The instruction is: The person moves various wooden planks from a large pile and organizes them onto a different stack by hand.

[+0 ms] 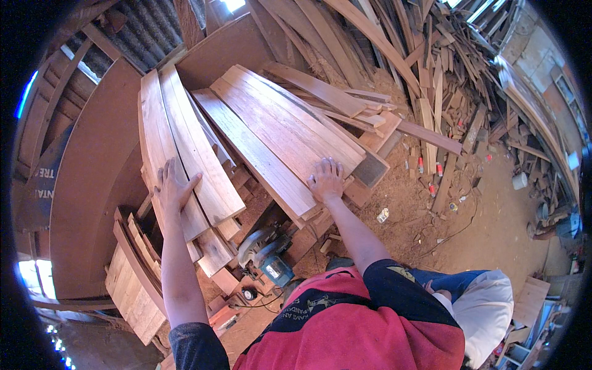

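My left hand (174, 186) lies with spread fingers on a pair of long planed boards (185, 139), across the dark gap between them near their close end. On the right, my right hand (326, 180) rests at the near end of a row of wooden boards (271, 126) laid side by side; its fingers lie on top, slightly bent. Neither hand is wrapped round anything. Below and between my hands, a circular saw (265, 254) with a blue motor housing sits among wood pieces.
More planks (317, 89) are stacked beyond the right boards. Scrap wood (453, 102) heaps up at the right, above a sawdust-covered floor (487, 203) with a cable. A large curved brown panel (86, 209) stands at the left. Someone in white clothing (484, 314) is at the lower right.
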